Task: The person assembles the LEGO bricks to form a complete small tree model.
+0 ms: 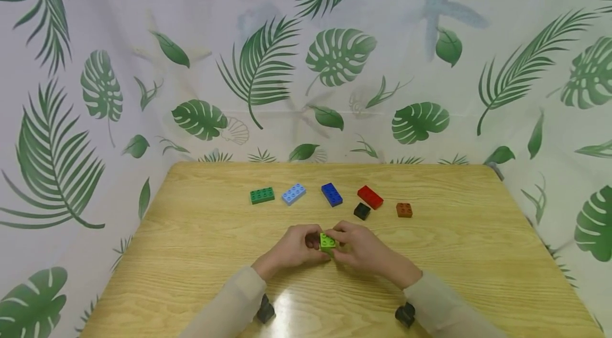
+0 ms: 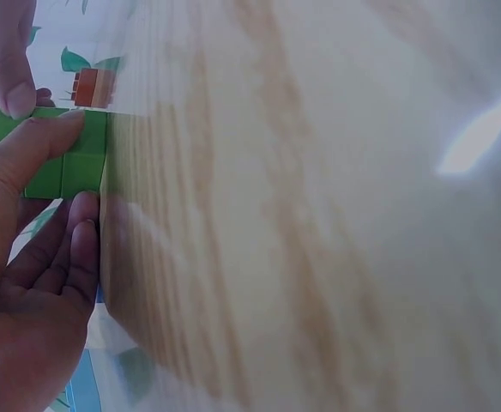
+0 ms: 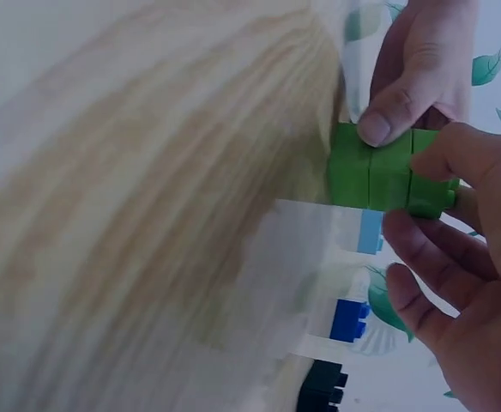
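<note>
Between the two hands, a short stack of lime green toy bricks (image 1: 327,243) stands upright on the wooden table, studs up. My left hand (image 1: 297,246) holds it from the left; in the left wrist view its thumb (image 2: 49,137) lies along the stack's near side. From the right, my right hand (image 1: 365,248) pinches the stack, its index finger near the top. Seams between the green bricks (image 3: 388,172) show in the right wrist view, where the left thumb (image 3: 376,129) presses the lower part. Fingers partly hide the far side.
Beyond the hands lie a dark green brick (image 1: 262,195), a light blue brick (image 1: 294,194), a dark blue brick (image 1: 332,194), a red brick (image 1: 370,197), a small black brick (image 1: 362,211) and a brown-orange brick (image 1: 404,210). A leaf-patterned curtain (image 1: 296,131) borders the table (image 1: 201,221).
</note>
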Tool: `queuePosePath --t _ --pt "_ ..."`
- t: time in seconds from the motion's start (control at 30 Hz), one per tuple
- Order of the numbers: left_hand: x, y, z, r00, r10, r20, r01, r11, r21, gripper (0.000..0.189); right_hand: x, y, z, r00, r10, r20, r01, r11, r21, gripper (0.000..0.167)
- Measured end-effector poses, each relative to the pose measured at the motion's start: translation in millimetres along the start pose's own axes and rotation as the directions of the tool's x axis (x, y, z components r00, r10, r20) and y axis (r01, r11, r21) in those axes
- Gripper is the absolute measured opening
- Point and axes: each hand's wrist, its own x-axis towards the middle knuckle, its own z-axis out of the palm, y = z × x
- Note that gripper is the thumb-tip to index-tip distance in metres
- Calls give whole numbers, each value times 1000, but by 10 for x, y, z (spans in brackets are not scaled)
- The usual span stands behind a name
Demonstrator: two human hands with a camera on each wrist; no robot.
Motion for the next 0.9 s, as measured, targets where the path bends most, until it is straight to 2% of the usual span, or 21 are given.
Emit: queuePosePath --t 0.1,0.27,0.4,0.47,0.53,0.63,0.73,0.8,0.9 --pt "-4 1 1 1000 0 0 0 1000 2 21 14 4 -17 1000 -13 14 13 1000 -5 37" --pt "-11 12 -4 1000 0 -3 0 1000 -8 22 2 36 0 1000 1 28 -2 999 42 39" --pt "-9 21 -9 1000 -7 -3 7 1000 -8 21 -37 90 75 1000 27 -10 -25 989 145 40" --pt "-4 25 -3 1000 -10 -5 10 1000 -5 22 -71 119 118 997 73 -35 -63 973 221 41" --pt "-1 27 3 1000 -8 -8 8 1000 -7 22 -108 144 162 987 153 -41 -134 944 302 41" --pt "-7 34 9 1000 -6 -10 6 1000 -7 23 -147 160 208 956 294 -13 -266 880 394 39" --pt "-29 44 -5 1000 -16 0 16 1000 -27 31 -151 160 226 928 373 14 -341 830 441 39" --pt "-66 47 -37 1000 -26 15 27 998 -51 42 -138 163 230 925 380 20 -348 822 451 38" --pt "-145 37 -134 999 -43 26 44 997 -63 53 -120 182 234 936 351 20 -322 834 448 38"
